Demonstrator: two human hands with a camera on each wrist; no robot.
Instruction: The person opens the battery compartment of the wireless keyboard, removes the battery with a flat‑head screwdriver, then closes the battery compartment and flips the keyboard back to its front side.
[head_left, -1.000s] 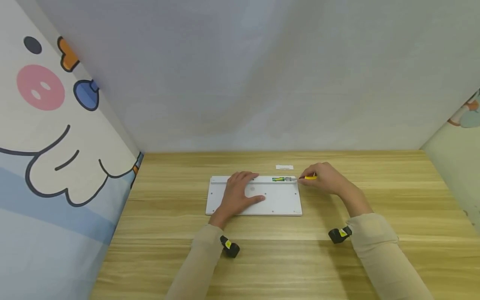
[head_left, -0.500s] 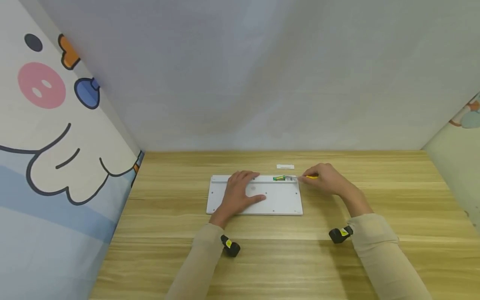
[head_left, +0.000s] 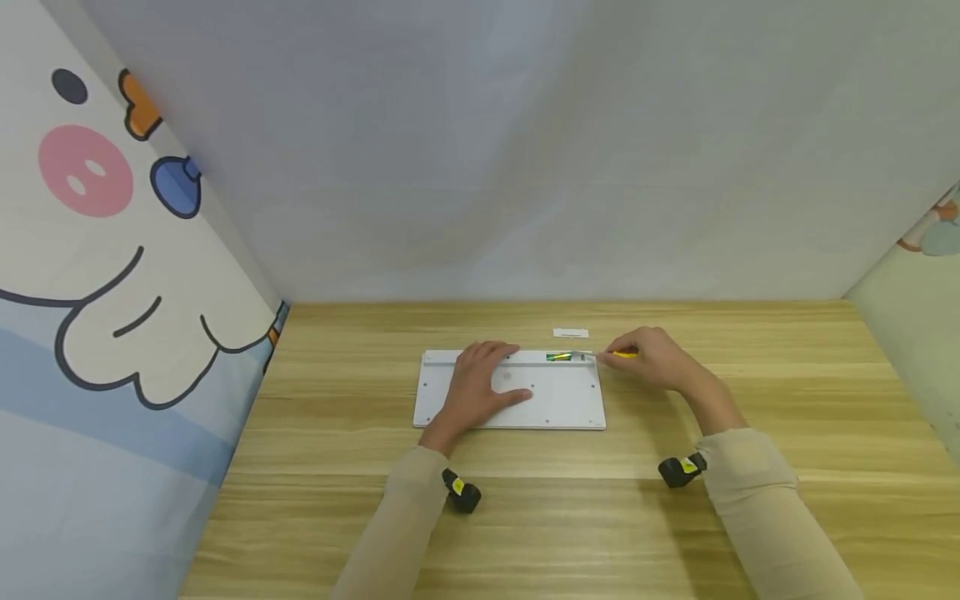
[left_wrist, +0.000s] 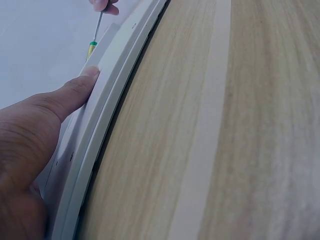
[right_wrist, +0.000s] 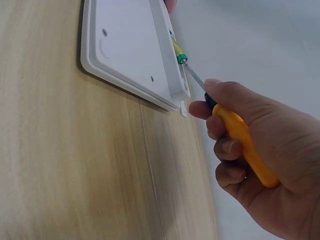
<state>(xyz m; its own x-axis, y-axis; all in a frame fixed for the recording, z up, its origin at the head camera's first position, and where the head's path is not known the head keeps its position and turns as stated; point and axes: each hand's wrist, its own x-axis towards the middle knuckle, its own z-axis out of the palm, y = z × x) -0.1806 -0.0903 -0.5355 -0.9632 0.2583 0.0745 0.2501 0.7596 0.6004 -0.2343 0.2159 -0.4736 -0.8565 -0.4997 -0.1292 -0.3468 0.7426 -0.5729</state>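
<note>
A white keyboard [head_left: 551, 408] lies underside up on the wooden table, its battery compartment uncovered near the far right edge. My left hand [head_left: 476, 387] rests on the keyboard with fingers and thumb spread; the thumb presses its surface in the left wrist view. My right hand [head_left: 648, 357] grips an orange-handled screwdriver [right_wrist: 245, 142] just off the right end. The screwdriver's thin metal shaft reaches to the green end of a yellow-and-green battery [right_wrist: 178, 51], which sits tilted, this end raised out of the compartment. The shaft's tip is hidden behind the battery end.
A small white battery cover [head_left: 571, 333] lies on the table behind the keyboard. The wooden table [head_left: 555, 533] runs back to a pale wall [head_left: 525, 167]. Black wrist cameras [head_left: 681, 471] hang by both sleeves.
The battery looks more tilted than a second ago, with its right end lifted. Both hands stay almost where they were, and the whole head view has shifted very slightly.
</note>
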